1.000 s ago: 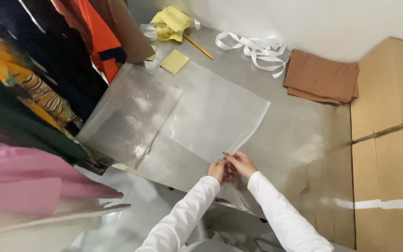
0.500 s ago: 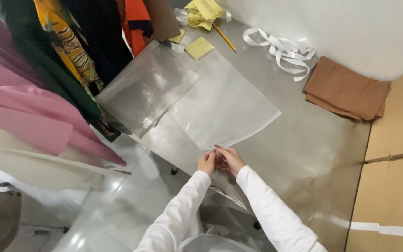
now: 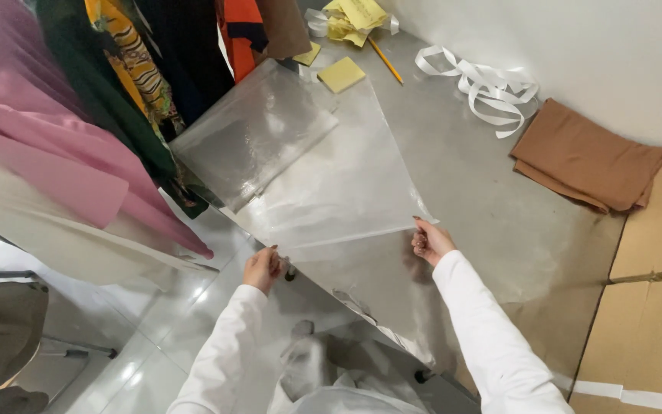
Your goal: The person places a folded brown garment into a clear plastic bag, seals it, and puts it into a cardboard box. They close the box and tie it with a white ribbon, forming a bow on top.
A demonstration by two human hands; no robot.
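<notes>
Hands, together at mid-edge a second ago, are now apart: left hand (image 3: 263, 268) and right hand (image 3: 430, 242) each pinch a corner of the clear plastic bag (image 3: 331, 184), stretching its near edge taut above the table (image 3: 469, 176).

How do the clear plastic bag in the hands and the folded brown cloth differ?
The bag is see-through and spread out flat; the cloth is opaque brown and folded. The left hand and right hand grip the bag's near edge; the cloth lies untouched by the wall. Both rest on the metal table.
</notes>
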